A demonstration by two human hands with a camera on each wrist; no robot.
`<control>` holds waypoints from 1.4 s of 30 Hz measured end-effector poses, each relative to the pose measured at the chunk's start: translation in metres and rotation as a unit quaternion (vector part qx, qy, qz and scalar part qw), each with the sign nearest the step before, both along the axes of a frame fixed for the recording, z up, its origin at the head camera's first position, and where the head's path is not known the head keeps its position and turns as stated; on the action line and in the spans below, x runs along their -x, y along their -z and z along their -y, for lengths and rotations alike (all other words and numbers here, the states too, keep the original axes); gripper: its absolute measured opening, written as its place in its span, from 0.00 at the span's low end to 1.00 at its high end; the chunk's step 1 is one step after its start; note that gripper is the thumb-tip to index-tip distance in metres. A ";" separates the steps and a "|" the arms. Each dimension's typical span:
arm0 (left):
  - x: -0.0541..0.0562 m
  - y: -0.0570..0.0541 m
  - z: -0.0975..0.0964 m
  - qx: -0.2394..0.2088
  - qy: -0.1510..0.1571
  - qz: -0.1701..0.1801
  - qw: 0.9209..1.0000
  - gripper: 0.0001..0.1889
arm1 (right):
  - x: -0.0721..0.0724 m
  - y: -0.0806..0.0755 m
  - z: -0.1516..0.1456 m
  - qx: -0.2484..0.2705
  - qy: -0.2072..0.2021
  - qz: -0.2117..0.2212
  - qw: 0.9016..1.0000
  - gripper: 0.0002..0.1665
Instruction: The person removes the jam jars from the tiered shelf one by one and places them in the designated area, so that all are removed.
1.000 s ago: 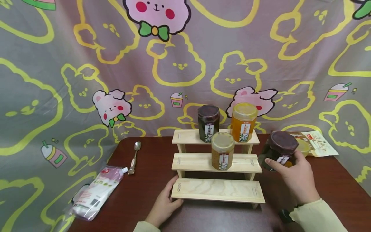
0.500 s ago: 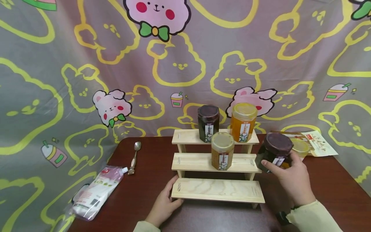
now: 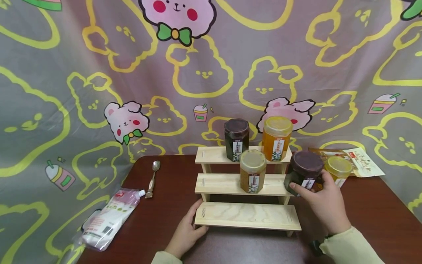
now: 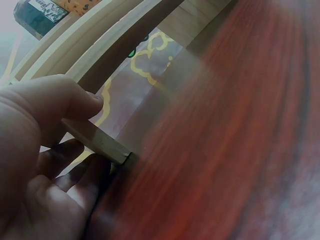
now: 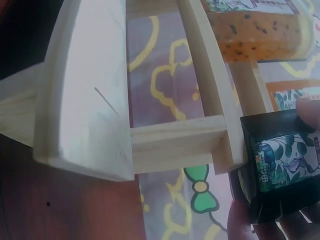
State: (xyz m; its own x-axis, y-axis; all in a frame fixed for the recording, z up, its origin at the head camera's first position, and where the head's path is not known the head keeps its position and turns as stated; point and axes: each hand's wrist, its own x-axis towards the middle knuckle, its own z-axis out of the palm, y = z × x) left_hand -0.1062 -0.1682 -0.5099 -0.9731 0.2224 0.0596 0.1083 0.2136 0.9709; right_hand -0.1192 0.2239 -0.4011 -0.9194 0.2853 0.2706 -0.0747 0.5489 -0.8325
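Note:
My right hand grips a dark jar with a purple-brown lid, its thumb on the near side. In the right wrist view, the jar is close against the end of a wooden board. A three-step wooden rack stands on the table; my left hand holds the left end of its lowest step. In the left wrist view, the thumb lies on the front edge and fingers curl by the rack's leg. Another dark jar and an orange jar stand on the top step. A tan jar stands on the middle step.
Behind my right hand stands a yellow-lidded jar, near a flat food packet. At the left lie a spoon and a spouted pouch. A patterned curtain hangs behind the table.
My right hand has moved left with the dark jar, toward the right end of the middle step. More of the yellow-lidded jar shows. The left hand stays where it was.

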 end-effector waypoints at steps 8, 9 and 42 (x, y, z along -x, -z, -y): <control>0.001 0.000 0.000 -0.007 0.002 0.002 1.000 0.45 | 0.001 0.001 0.010 0.004 -0.024 -0.022 0.999 0.49; 0.001 0.000 0.000 -0.007 0.002 0.002 1.000 0.45 | 0.001 0.001 0.011 0.004 -0.024 -0.022 0.999 0.49; -0.001 -0.001 0.000 -0.011 0.008 -0.012 1.000 0.45 | 0.008 -0.002 0.026 0.008 -0.054 -0.009 0.998 0.49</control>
State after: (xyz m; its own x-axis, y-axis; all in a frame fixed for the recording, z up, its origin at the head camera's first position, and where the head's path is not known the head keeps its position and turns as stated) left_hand -0.1055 -0.1687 -0.5090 -0.9680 0.2355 0.0874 0.1341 0.1907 0.9724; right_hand -0.1274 0.1976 -0.3996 -0.9403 0.1894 0.2829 -0.1472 0.5230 -0.8395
